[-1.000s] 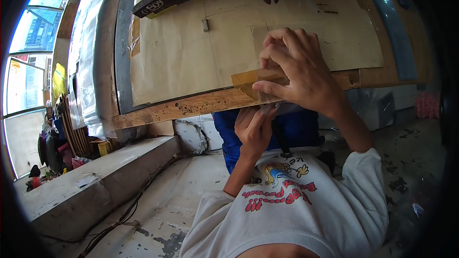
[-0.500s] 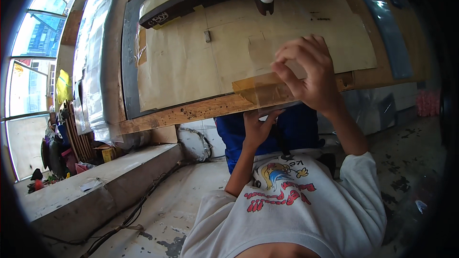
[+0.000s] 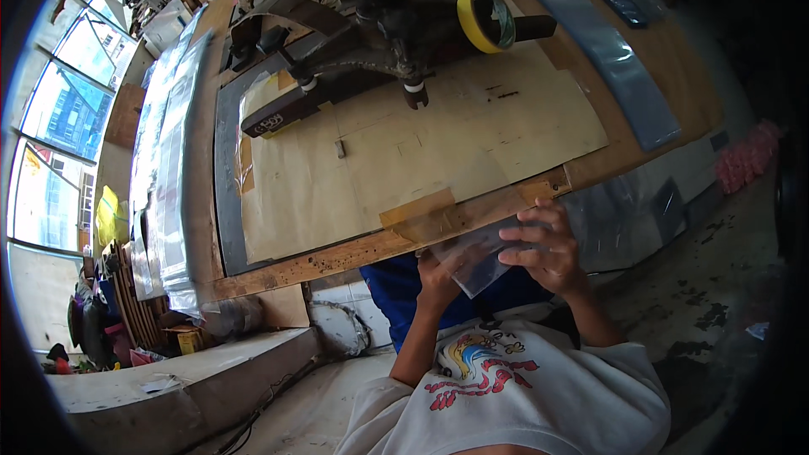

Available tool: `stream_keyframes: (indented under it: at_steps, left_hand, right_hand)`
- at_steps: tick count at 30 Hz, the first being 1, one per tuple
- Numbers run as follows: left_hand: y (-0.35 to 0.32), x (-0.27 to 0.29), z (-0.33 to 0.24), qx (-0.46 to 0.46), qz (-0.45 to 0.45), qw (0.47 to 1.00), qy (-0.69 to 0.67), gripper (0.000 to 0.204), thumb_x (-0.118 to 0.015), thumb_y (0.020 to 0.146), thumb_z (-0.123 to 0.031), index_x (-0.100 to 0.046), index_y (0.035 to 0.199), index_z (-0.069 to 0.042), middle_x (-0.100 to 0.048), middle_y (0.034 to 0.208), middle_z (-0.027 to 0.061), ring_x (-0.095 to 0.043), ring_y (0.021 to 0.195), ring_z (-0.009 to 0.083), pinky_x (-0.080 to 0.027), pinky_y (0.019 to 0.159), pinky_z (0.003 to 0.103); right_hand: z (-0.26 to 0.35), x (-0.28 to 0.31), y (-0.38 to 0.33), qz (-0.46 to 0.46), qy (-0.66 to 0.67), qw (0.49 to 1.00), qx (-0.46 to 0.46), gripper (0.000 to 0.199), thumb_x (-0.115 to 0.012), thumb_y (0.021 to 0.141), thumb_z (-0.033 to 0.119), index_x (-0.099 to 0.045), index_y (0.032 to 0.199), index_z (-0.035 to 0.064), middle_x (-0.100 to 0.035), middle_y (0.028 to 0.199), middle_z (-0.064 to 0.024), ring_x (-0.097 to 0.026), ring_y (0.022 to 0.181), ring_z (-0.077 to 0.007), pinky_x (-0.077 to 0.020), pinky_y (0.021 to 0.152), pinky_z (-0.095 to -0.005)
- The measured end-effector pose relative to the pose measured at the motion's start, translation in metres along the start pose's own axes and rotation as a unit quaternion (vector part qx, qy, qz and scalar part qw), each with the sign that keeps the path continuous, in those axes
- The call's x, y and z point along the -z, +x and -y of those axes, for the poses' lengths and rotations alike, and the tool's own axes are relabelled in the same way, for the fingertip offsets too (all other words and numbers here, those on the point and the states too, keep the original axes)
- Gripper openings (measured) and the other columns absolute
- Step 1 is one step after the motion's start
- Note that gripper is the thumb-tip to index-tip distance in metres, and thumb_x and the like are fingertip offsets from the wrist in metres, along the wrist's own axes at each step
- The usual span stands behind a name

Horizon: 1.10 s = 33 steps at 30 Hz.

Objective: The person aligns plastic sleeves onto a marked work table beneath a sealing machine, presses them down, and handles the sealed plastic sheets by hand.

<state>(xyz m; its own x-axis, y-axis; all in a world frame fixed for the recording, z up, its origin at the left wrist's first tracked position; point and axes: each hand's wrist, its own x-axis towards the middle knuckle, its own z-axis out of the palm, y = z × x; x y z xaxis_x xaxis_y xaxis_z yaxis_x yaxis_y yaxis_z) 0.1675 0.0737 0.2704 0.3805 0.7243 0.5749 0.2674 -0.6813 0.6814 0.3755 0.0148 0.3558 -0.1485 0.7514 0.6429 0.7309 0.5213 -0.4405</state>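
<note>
A small clear plastic sheet (image 3: 482,263) hangs in front of me, just off the table's near edge, its lower corner pointing down. My left hand (image 3: 438,276) is closed at the sheet's left side, with part of its fingers behind the see-through film. On the other side my right hand (image 3: 546,246) has its fingers somewhat apart and their tips at the sheet; its thumb is hidden. Beyond both hands, brown tape (image 3: 419,212) covers part of the edge of a tan board (image 3: 320,211) and the wooden strip (image 3: 316,272) along the front.
A dark metal clamp frame (image 3: 394,40) stands over the board, with a yellow tape roll (image 3: 466,21) hanging on it. A small grey block (image 3: 340,149) lies on the board. Blue-tinted plastic strips (image 3: 619,59) lie at right, stacked clear film (image 3: 168,168) at left.
My right hand has come down from above the board to beside my left hand below the table edge. The clear sheet now shows between them. The view has shifted, taking in more of the clamp frame.
</note>
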Motion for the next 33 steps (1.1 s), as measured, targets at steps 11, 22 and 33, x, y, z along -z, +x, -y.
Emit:
stream_keyframes:
  at_steps: [11, 22, 33]
  left_hand:
    - [-0.009, -0.004, 0.008, -0.002, -0.057, 0.998, -0.022, 0.031, -0.08, 0.065, -0.003, -0.078, 0.096, -0.009, -0.074, 0.087, 0.0092, -0.072, 0.075, 0.0279, -0.057, 0.066, 0.035]
    - [-0.013, -0.045, 0.022, -0.121, -0.083, 0.989, -0.004, 0.023, -0.08, 0.077, -0.005, -0.071, 0.097, -0.01, -0.073, 0.086, 0.0097, -0.07, 0.073, 0.0276, -0.057, 0.066, 0.038]
    - [-0.114, -0.054, 0.172, 0.328, 0.186, 0.923, -0.072, 0.019, -0.065, 0.093, -0.011, -0.079, 0.106, -0.007, -0.075, 0.113, 0.0146, -0.067, 0.116, 0.032, -0.049, 0.103, 0.04]
  right_hand:
    - [0.004, 0.007, -0.008, 0.109, 0.094, 0.989, -0.032, 0.05, -0.086, 0.075, 0.033, -0.072, 0.121, 0.0207, -0.067, 0.128, 0.0008, -0.06, 0.116, -0.0226, -0.0523, 0.097, -0.0377]
    - [-0.022, 0.046, -0.024, -0.154, 0.147, 0.976, -0.051, 0.017, -0.086, 0.073, 0.008, -0.075, 0.083, 0.0154, -0.076, 0.088, 0.0015, -0.069, 0.082, -0.0189, -0.0547, 0.091, -0.0435]
    - [-0.033, 0.05, -0.027, -0.113, 0.372, 0.92, -0.044, 0.017, -0.087, 0.074, 0.006, -0.074, 0.08, 0.0155, -0.076, 0.085, -0.0015, -0.071, 0.092, -0.0216, -0.0478, 0.106, -0.0541]
